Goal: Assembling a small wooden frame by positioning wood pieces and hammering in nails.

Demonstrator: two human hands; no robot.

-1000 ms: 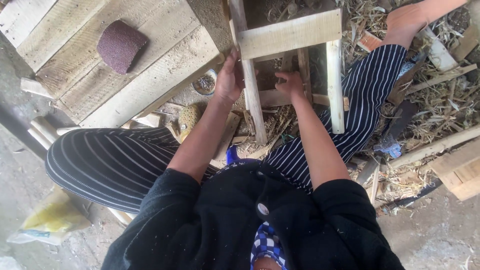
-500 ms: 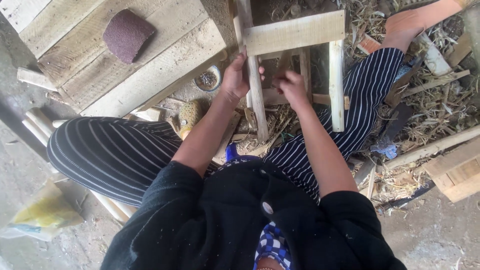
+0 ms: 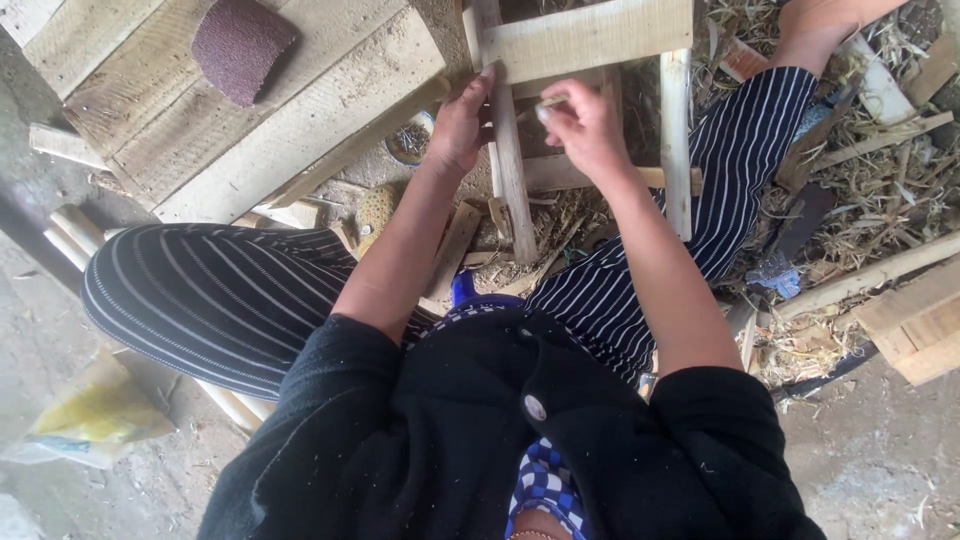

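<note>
A small frame of pale wooden slats (image 3: 590, 35) stands between my knees, with two legs running down toward me. My left hand (image 3: 462, 125) is closed on the left leg (image 3: 512, 190), just below the top crossbar. My right hand (image 3: 583, 125) hovers beside that leg with its fingers pinched on a small thin piece that is too small to make out. The frame's right leg (image 3: 677, 140) stands free next to my striped trouser leg.
A wooden plank bench (image 3: 230, 120) lies at the upper left with a dark red sanding block (image 3: 243, 45) on it. A small round tin of nails (image 3: 408, 143) sits by its edge. Wood scraps and shavings (image 3: 870, 190) litter the right side; a yellow bag (image 3: 95, 415) lies lower left.
Both hands have shifted slightly up the frame's left leg. My right hand has lifted off the wood and now pinches a small piece near the crossbar.
</note>
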